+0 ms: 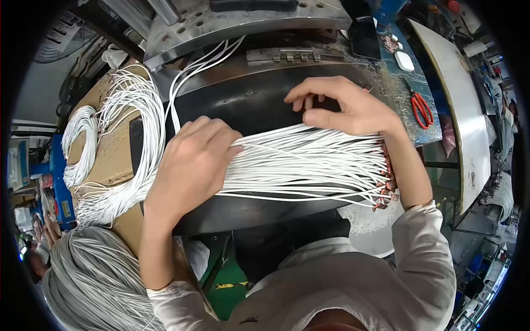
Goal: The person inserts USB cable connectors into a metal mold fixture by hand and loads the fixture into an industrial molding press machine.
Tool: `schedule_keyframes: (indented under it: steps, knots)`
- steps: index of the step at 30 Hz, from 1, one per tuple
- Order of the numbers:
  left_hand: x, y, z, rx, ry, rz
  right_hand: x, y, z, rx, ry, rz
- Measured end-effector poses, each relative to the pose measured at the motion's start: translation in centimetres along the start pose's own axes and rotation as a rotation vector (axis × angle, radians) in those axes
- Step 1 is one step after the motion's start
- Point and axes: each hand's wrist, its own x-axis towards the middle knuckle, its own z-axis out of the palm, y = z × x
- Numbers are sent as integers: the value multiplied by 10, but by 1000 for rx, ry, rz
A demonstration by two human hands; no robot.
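1 coil of white wire (80, 144) sits far left on brown cardboard (122, 156); below it we see a thick grey cable bundle (99, 276). More white strands curve across the cardboard toward our left hand (193, 165). That hand lies back-up over the near-left part of the white wire bundle (298, 165), fingers curled down. Its fingertips are hidden, so we can't tell if the left grip is pinching anything. The wire bundle lies across a black surface (237, 105), running from under the left hand to a cluster of reddish ends (386, 171) at right. A few loose white strands (190, 69) loop up toward a holed metal plate (248, 25) at the top. Our right hand (307, 108) is over the far edge of the bundle, right of middle: grip spread, thumb apart from bent fingers, thumb just beside the top strands. Past it, on the worn blue tabletop (432, 122), we have 1 dark phone (364, 41), 1 small white case (404, 60) and 1 red-handled cutting tool (421, 110). Far right: 1 pale board (461, 110).
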Motion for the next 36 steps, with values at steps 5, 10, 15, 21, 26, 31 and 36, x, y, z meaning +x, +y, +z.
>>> schedule_keyframes:
  steps: [5,10,15,21,26,31,36]
  knots:
    - [-6,-8,3,-588,472,-438,-10,-32,14,80,-50,-149]
    - [-11,4,-6,-542,338,-344,-23,-64,-27,-17,-115,212]
    - [-1,-5,13,-403,185,-186,-46,-37,-80,-84,-206,310]
    - [35,-25,7,-994,-242,-305,-61,-27,-90,24,-100,502]
    - [78,1,15,-1229,-423,-181,-73,-24,-97,20,-83,552]
    - [107,36,35,-1506,-448,-174,-87,-7,-115,124,23,536]
    - [134,89,63,-1774,-205,-223,-54,20,-86,307,258,145]
